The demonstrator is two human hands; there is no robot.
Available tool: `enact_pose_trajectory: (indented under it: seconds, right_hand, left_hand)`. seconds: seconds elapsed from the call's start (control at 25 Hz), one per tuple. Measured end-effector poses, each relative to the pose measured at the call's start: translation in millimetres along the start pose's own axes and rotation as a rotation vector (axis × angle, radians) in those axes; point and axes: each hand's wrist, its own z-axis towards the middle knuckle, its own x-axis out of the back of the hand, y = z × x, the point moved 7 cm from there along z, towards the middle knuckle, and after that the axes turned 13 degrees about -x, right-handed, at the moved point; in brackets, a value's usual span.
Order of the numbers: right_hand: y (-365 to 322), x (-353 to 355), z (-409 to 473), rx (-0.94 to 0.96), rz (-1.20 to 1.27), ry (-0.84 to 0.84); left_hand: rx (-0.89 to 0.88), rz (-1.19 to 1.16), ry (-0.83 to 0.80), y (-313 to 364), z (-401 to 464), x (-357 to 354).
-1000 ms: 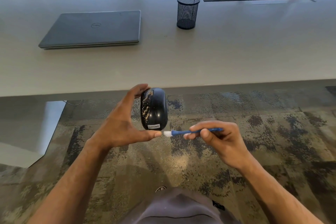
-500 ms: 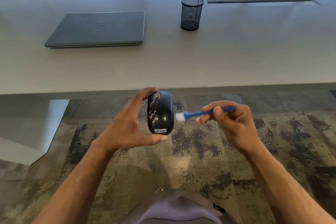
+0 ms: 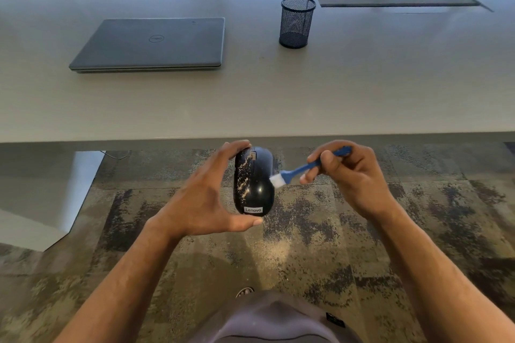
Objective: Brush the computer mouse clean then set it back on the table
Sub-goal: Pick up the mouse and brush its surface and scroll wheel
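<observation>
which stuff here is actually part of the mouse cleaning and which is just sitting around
Part of the job:
Lenovo mouse, held in the left hand
blue brush, held in the right hand
table, where the mouse goes back

Just lying about:
closed Dell laptop
mesh pen cup

The glossy black oval computer mouse (image 3: 255, 182), flecked with pale dust on its left side, stands upright off the table's near edge, Lenovo label lowest. The small blue-handled brush (image 3: 303, 168) touches white bristles to its right side.
</observation>
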Motion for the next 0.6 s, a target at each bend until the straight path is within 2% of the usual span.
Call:
enact_pose_trajectory:
  seconds: [0.16, 0.24, 0.32, 0.44, 0.52, 0.6]
  right_hand:
    - [-7.7, 12.1, 10.8, -0.006, -0.006, 0.142]
    - [-11.5, 10.4, 15.3, -0.026, 0.085, 0.058]
    - [-11.6, 1.7, 18.2, -0.061, 0.066, -0.031]
    - [-10.9, 3.7, 23.9, -0.061, -0.08, 0.094]
    - [-17.9, 11.3, 26.0, -0.025, -0.079, 0.156]
    - [-24.3, 5.3, 26.8, -0.003, -0.045, 0.034]
  left_hand:
    - [-0.036, 0.016, -0.021, 3.2, 1.2, -3.9]
    - [-0.053, 0.012, -0.016, 3.7, 1.9, -4.3]
    - [-0.066, 0.01, -0.013, 3.6, 3.4, -5.0]
    - [-0.082, 0.02, -0.03, 2.9, 5.6, -7.1]
    - [-0.089, 0.025, -0.03, 3.4, 6.1, -6.6]
    - [-0.096, 0.022, -0.021, 3.8, 6.6, -5.4]
